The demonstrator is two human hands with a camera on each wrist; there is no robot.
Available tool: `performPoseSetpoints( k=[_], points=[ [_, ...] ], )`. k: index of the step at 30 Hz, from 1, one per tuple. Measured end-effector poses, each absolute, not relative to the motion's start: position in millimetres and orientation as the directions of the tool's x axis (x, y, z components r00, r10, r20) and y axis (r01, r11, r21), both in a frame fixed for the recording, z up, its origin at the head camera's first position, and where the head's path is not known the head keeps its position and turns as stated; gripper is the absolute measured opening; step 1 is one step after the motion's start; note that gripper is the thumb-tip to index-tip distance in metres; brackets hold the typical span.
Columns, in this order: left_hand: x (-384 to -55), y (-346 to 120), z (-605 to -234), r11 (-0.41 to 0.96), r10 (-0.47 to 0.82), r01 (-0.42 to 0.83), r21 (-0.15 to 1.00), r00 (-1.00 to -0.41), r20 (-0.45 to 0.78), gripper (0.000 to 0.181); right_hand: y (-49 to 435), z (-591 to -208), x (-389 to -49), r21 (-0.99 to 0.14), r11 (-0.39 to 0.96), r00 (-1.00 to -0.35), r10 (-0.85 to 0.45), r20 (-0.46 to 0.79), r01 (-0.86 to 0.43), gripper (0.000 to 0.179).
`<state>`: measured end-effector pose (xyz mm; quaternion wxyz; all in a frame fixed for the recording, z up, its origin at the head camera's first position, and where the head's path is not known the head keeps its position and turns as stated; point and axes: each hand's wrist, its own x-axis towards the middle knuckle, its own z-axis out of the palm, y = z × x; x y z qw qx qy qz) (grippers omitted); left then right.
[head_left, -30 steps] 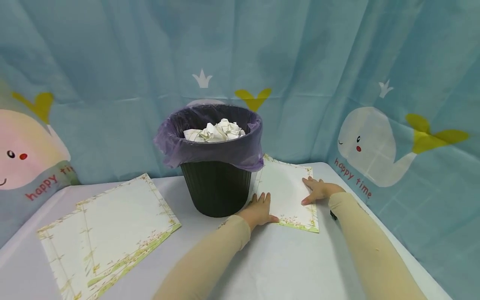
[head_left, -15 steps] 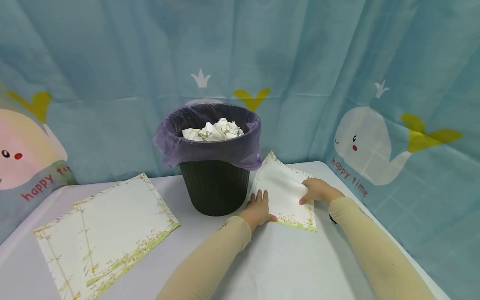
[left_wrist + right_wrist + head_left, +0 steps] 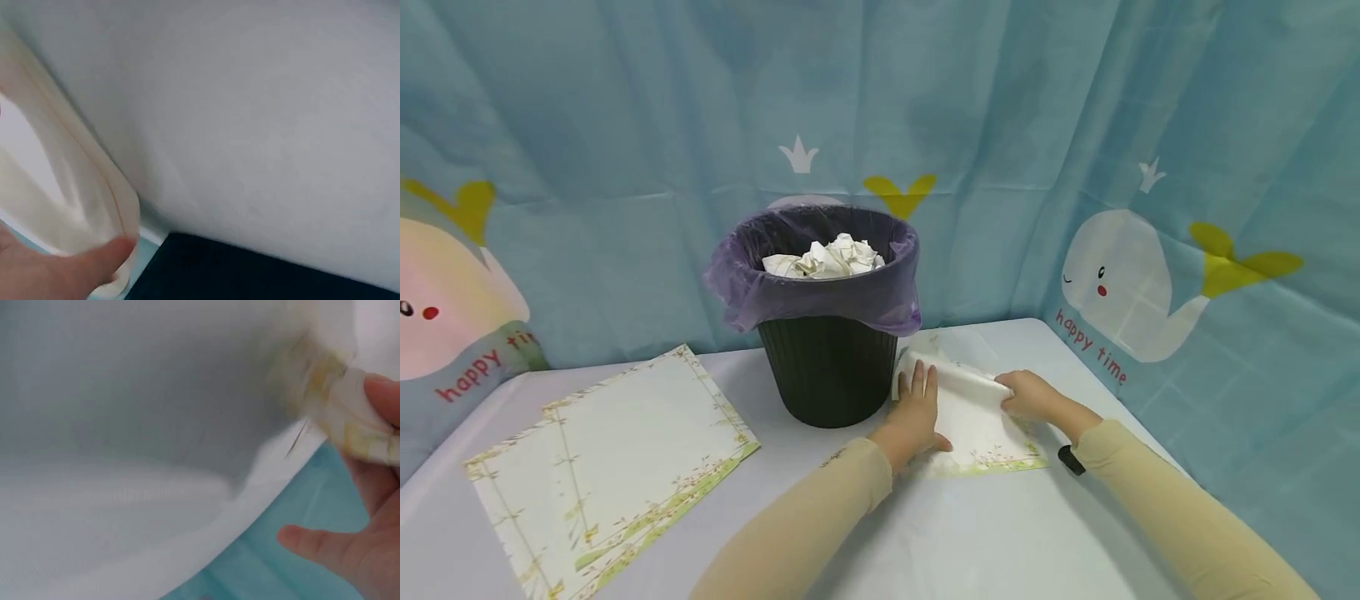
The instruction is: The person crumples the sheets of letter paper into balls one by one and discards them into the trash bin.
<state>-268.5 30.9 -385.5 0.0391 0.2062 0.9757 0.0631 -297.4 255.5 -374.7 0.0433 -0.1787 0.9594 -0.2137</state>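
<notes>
A sheet of paper [image 3: 973,421] with a floral, green-edged border lies on the white table, right of the black bin. Its far part is bent up and folded over in the head view. My left hand [image 3: 912,421] rests on its left side, fingers spread toward the fold. My right hand [image 3: 1033,398] grips the right edge where the paper bunches up. In the right wrist view, the sheet's crumpled printed border [image 3: 350,428] sits between thumb and fingers. One finger of the left hand [image 3: 81,269] shows against the bent paper [image 3: 69,181] in the left wrist view.
A black trash bin [image 3: 831,375] with a purple liner [image 3: 850,302] stands left of my hands, holding crumpled paper [image 3: 827,258]. Several overlapping bordered sheets [image 3: 640,442] lie on the table's left. A blue whale-print curtain [image 3: 970,167] hangs behind and at the right.
My right hand has closed on the sheet's right edge and drawn it inward, lifting and folding the far part. The left hand stays on the sheet's left side.
</notes>
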Motion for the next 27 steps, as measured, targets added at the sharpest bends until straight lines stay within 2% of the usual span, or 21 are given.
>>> performPoseSetpoints(
  k=[5,8,10,13,15,18,20,22,24,27],
  points=[
    [-261.4,16.5,-378.8,0.851,0.522,0.525,-0.009,-0.845,0.117,0.118,252.7,-368.5,-266.2,-0.45,0.799,-0.913,-0.393,0.113,-0.399,0.016],
    [-253.6,6.9,-371.5,0.805,0.592,0.581,-0.117,-0.779,0.206,0.107,256.2,-362.2,-250.2,-0.39,0.791,-0.881,-0.411,0.233,-0.472,0.013],
    [-246.6,1.7,-363.8,0.775,0.631,0.598,-0.203,-0.723,0.281,0.097,259.3,-358.0,-241.7,-0.325,0.775,-0.832,-0.443,0.333,-0.542,0.014],
    [-234.2,-4.5,-350.4,0.734,0.679,0.57,-0.369,-0.631,0.376,0.086,262.2,-355.5,-236.0,-0.2,0.703,-0.684,-0.519,0.513,-0.683,0.022],
    [-224.2,-9.3,-341.6,0.712,0.698,0.51,-0.482,-0.585,0.413,0.082,260.0,-354.9,-235.0,-0.117,0.622,-0.544,-0.558,0.627,-0.774,0.031],
    [-211.0,-17.5,-331.8,0.681,0.715,0.42,-0.6,-0.557,0.422,0.079,251.8,-353.6,-237.6,0.001,0.482,-0.324,-0.59,0.739,-0.876,0.037],
    [-204.8,-23.3,-328.7,0.681,0.713,0.399,-0.614,-0.551,0.433,0.062,244.2,-351.8,-238.9,0.063,0.403,-0.214,-0.603,0.768,-0.913,0.029],
    [-200.1,-29.8,-328.5,0.701,0.702,0.427,-0.571,-0.555,0.447,0.042,236.2,-350.6,-240.2,0.113,0.345,-0.134,-0.616,0.776,-0.932,0.026],
    [-196.4,-37.0,-330.2,0.728,0.684,0.479,-0.491,-0.562,0.465,0.035,227.9,-349.5,-240.2,0.144,0.319,-0.093,-0.624,0.776,-0.937,0.036],
    [-192.5,-49.0,-333.8,0.769,0.637,0.542,-0.339,-0.603,0.481,0.029,214.8,-347.0,-239.3,0.14,0.31,-0.094,-0.632,0.769,-0.94,0.038]
  ],
)
